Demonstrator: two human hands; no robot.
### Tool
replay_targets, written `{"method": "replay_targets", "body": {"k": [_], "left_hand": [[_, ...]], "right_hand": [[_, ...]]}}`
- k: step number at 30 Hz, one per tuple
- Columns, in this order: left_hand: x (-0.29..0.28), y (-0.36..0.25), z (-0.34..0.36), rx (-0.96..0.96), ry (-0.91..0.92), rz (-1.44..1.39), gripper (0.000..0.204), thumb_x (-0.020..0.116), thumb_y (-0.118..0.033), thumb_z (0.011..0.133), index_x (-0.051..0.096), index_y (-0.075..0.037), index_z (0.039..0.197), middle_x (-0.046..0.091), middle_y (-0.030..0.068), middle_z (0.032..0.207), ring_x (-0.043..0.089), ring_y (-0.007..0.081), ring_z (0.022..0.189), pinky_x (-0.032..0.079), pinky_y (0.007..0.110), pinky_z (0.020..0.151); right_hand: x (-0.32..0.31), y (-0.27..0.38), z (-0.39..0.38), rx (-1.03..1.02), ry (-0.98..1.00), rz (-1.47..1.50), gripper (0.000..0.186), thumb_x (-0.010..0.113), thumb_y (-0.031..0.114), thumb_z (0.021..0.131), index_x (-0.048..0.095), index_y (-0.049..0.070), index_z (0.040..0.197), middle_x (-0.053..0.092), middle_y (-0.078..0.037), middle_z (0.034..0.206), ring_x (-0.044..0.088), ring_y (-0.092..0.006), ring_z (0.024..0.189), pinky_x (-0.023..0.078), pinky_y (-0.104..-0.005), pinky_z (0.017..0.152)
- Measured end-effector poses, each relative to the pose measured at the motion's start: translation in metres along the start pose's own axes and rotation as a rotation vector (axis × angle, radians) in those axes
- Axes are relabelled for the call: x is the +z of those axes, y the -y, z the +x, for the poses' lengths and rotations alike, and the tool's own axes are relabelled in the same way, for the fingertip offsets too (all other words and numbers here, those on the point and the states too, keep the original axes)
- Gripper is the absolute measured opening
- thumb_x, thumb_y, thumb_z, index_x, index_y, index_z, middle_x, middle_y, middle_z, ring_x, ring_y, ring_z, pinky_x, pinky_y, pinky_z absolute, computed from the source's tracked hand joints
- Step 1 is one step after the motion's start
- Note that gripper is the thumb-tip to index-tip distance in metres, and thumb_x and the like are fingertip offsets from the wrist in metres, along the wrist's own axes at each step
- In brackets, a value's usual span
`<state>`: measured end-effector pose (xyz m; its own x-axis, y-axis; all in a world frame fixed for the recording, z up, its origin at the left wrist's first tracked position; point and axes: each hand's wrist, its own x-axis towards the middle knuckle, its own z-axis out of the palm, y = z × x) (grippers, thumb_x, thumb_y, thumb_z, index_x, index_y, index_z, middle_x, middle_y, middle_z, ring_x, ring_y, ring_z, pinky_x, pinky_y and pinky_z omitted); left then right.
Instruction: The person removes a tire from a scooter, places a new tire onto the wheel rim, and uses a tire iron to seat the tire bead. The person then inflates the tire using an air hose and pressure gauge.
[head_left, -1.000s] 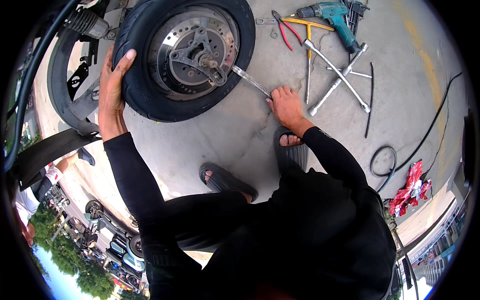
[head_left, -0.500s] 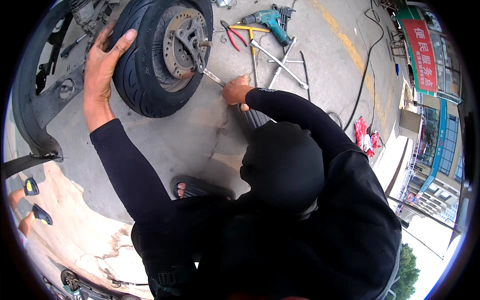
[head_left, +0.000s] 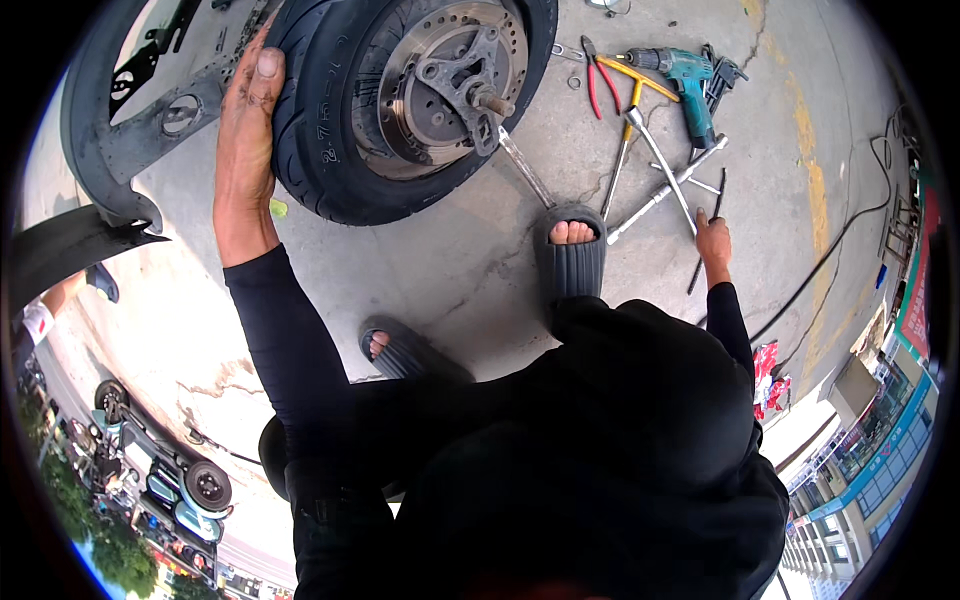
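My left hand (head_left: 247,150) grips the left side of a scooter wheel's tyre (head_left: 320,120), fingers around the tread; the wheel has a drilled brake disc (head_left: 420,135) and a bracket on its axle. A steel wrench (head_left: 525,165) angles down from the bracket, its lower end at my right sandal (head_left: 572,280). My right hand (head_left: 713,240) is out at the right, fingers closed round a thin black rod (head_left: 696,275) beside a cross wrench (head_left: 680,185).
A cordless drill (head_left: 685,75), red pliers (head_left: 612,90) and a yellow T-handle wrench (head_left: 645,75) lie above. A black hose (head_left: 820,265) and red packaging (head_left: 765,380) are at right. The scooter frame (head_left: 140,145) stands left; another person's leg (head_left: 65,295) and vehicles show beyond.
My right hand has left the steel wrench and moved right to the black rod. My right sandal now shows by the wrench's lower end. My left hand stays on the tyre.
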<state>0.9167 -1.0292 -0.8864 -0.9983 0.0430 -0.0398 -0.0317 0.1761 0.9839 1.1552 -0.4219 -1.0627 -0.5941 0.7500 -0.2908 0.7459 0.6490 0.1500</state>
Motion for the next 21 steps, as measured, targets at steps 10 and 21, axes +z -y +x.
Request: {"method": "replay_targets", "body": {"k": [10,21], "left_hand": [[0.028,-0.031,0.0,-0.254,-0.249,0.014,0.081,0.043,-0.067,0.095,0.046,0.001,0.14,0.057,0.0161,0.132,0.058,0.0229,0.119,0.044,0.033,0.103],[0.024,-0.024,-0.008,-0.296,-0.381,-0.049,0.089,0.048,-0.072,0.088,0.047,0.002,0.138,0.059,0.0171,0.131,0.062,0.0267,0.115,0.05,0.038,0.1]], "right_hand": [[0.017,-0.064,0.048,-0.249,0.194,0.089,0.04,0.058,0.036,0.094,0.055,-0.002,0.104,0.065,-0.026,0.102,0.064,-0.0435,0.095,0.05,-0.0491,0.08],[-0.086,-0.02,0.027,-0.382,-0.195,0.707,0.029,0.05,0.025,0.103,0.053,0.001,0.12,0.053,-0.002,0.074,0.046,-0.0077,0.061,0.041,-0.0234,0.054]]}}
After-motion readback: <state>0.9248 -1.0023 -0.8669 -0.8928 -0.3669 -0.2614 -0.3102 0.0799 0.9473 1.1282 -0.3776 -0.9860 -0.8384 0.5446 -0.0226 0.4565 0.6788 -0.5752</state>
